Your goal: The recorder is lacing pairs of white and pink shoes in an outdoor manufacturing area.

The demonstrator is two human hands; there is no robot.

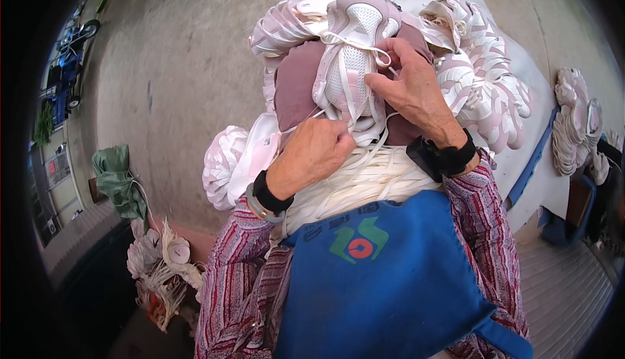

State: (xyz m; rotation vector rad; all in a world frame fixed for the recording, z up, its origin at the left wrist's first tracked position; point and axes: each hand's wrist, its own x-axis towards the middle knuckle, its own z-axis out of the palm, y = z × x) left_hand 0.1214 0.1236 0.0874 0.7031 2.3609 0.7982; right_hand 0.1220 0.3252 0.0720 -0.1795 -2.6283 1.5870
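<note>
A pink and white shoe upper (pixel 355 66) lies in front of me on a mauve cushion (pixel 299 85), its white shoelace (pixel 344 41) crossing the mesh tongue. My left hand (pixel 316 150) is closed in a pinch on the lace near the lower end of the upper. On the other side my right hand (pixel 416 88) has curled fingers on a lace strand beside the eyelets, thumb resting near the tongue. Its fingertips are partly hidden. Below both hands, a thick bundle of loose white laces (pixel 364 173) lies across my lap, above a blue apron (pixel 384 274).
Stacked pink and white uppers (pixel 482 79) lie on a pale sheet to the right. More surround the cushion, with one stack (pixel 224 167) at the left. Farther right stands another pile (pixel 573 124). A green bag (pixel 120 180) and laces (pixel 169 281) are at the lower left.
</note>
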